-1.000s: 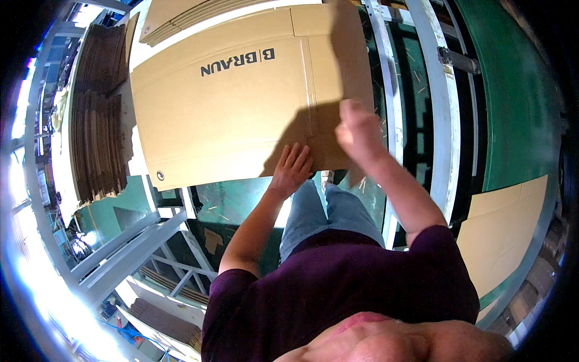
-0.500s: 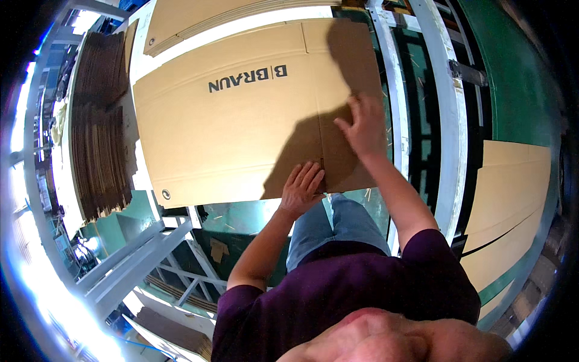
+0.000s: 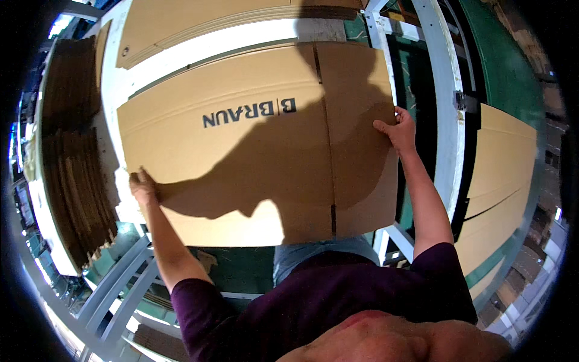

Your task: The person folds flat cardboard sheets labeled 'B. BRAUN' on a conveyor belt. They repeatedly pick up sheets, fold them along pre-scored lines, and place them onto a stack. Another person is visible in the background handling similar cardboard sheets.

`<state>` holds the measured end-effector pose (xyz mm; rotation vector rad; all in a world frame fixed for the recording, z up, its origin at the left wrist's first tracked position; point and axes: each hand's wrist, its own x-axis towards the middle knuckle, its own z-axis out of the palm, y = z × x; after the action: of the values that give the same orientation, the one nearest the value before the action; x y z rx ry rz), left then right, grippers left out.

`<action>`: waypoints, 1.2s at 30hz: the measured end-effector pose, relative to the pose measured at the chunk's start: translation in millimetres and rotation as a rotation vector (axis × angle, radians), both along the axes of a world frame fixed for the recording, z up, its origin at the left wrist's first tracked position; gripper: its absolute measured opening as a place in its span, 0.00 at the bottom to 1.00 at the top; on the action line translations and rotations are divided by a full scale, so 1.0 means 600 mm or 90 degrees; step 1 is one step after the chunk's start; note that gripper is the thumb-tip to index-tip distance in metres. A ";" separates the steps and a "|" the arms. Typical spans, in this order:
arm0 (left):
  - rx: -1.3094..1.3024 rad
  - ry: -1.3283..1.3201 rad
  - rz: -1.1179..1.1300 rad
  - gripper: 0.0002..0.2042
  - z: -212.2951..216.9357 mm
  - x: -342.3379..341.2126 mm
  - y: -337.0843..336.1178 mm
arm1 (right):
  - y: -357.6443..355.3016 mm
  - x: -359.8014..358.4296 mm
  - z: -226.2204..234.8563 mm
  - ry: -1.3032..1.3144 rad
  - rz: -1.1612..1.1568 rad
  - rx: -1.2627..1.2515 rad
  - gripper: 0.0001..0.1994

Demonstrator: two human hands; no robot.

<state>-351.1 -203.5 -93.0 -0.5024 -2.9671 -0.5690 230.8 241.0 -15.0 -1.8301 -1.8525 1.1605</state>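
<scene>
A large flattened cardboard box with dark printing and crease lines lies in front of me, its near edge reaching to my waist. At its left edge, my left hand is closed on the board. My right hand grips the right edge, with the thumb on top and the fingers at the side, partly hidden by the board. My shadow falls over much of the surface.
More flat cardboard lies stacked beyond on a white table. Bundles of cardboard stand on the left. White metal rails run along the right, with further cardboard sheets past them.
My left hand has moved from the near edge to the left edge. My right hand has gone to the right edge. The box has shifted nearer to me.
</scene>
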 end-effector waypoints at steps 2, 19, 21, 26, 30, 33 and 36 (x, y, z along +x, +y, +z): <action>0.005 0.075 0.044 0.28 0.027 -0.014 0.018 | 0.018 0.005 0.009 -0.012 0.016 -0.018 0.36; -0.200 0.021 0.245 0.48 0.043 -0.122 0.000 | 0.003 -0.037 -0.018 0.081 0.024 -0.109 0.33; -0.130 0.005 0.246 0.48 0.054 -0.102 0.027 | -0.001 -0.038 -0.021 0.038 0.045 -0.077 0.32; -0.214 0.002 0.304 0.49 0.066 -0.103 0.030 | -0.011 -0.044 -0.021 -0.004 0.062 -0.031 0.32; -0.269 -0.015 0.313 0.50 0.058 -0.119 0.010 | -0.015 -0.044 -0.024 0.006 0.051 -0.019 0.32; -0.262 -0.044 0.342 0.51 0.048 -0.133 -0.003 | -0.014 -0.049 -0.021 -0.006 0.043 -0.035 0.33; -0.215 -0.068 0.331 0.46 0.041 -0.128 -0.002 | -0.009 -0.049 -0.021 0.015 0.059 -0.028 0.33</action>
<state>-428.2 -204.6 -68.3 0.2965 -3.1127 -0.0439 201.6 235.4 -27.6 -1.7621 -1.9329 1.2578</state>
